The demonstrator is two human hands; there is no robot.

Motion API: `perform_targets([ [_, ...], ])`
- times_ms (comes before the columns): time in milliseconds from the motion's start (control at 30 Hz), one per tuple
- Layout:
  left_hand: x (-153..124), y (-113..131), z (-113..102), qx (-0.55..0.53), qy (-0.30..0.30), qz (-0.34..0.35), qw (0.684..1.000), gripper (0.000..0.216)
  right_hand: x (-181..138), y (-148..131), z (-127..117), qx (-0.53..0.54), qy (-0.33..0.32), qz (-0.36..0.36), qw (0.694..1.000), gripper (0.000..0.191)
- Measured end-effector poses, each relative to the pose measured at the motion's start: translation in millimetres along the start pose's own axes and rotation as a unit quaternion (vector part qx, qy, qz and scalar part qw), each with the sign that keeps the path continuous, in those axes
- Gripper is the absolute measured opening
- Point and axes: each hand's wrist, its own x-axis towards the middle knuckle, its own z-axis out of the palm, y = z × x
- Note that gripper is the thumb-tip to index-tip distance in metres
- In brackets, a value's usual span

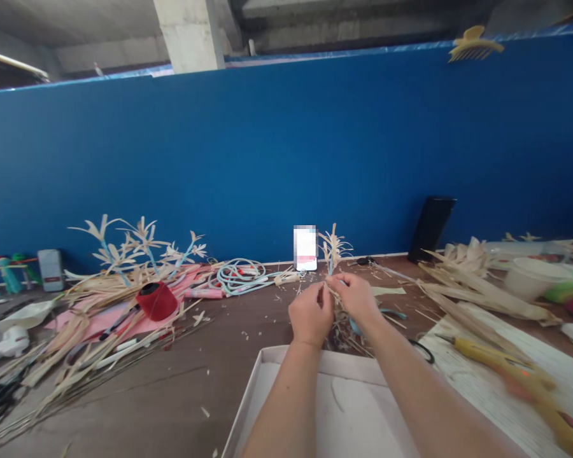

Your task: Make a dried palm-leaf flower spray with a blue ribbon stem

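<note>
Both hands meet above the far edge of a white box lid. Between them stands a dried-husk flower with thin pale petals on a bluish stem. My left hand is closed at the stem's lower part, fingertips pinched together. My right hand pinches the same stem from the right, thumb and forefinger close to the left fingertips. The fingers hide the lower stem and whatever else is in them. Beneath the hands lies a heap of husk scraps.
On the left lie finished husk flowers, a red thread spool, pink paper and a coiled pale blue cord. A phone leans on the blue partition. To the right are dried husks and a yellow glue gun.
</note>
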Motion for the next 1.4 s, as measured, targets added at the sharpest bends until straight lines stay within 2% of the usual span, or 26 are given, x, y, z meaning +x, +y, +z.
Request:
perform_targets([
  [100, 7, -8, -4, -0.102, 0.020, -0.107, 0.989, 0.030, 0, -3, -5, -0.020, -0.026, -0.033, 0.999, 0.032],
  [200, 14, -18, -4, -0.240, 0.005, -0.187, 0.952, 0.032, -3, -9, -7, -0.029, -0.054, -0.063, 0.996, 0.029],
  [400, 19, -18, -2, -0.454, -0.095, -0.237, 0.854, 0.041, -7, -17, -9, -0.010, -0.097, -0.067, 0.993, 0.026],
  [500, 19, -16, -4, -0.488, -0.127, -0.255, 0.825, 0.045, -8, -15, -9, 0.011, -0.115, -0.065, 0.991, 0.025],
  [800, 21, -18, -13, -0.522, -0.156, -0.293, 0.786, 0.043, -10, -12, -7, 0.082, -0.161, -0.040, 0.983, 0.025],
  [967, 22, -22, -12, -0.516, -0.150, -0.303, 0.787, 0.038, -11, -11, -7, 0.081, -0.177, -0.018, 0.981, 0.026],
  [1267, 23, -32, -8, -0.491, -0.149, -0.257, 0.819, 0.035, -12, -11, -8, 0.094, -0.200, 0.041, 0.974, 0.025],
  [1400, 22, -35, -7, -0.463, -0.155, -0.239, 0.839, 0.034, -9, -7, -8, 0.076, -0.198, 0.033, 0.977, 0.020],
])
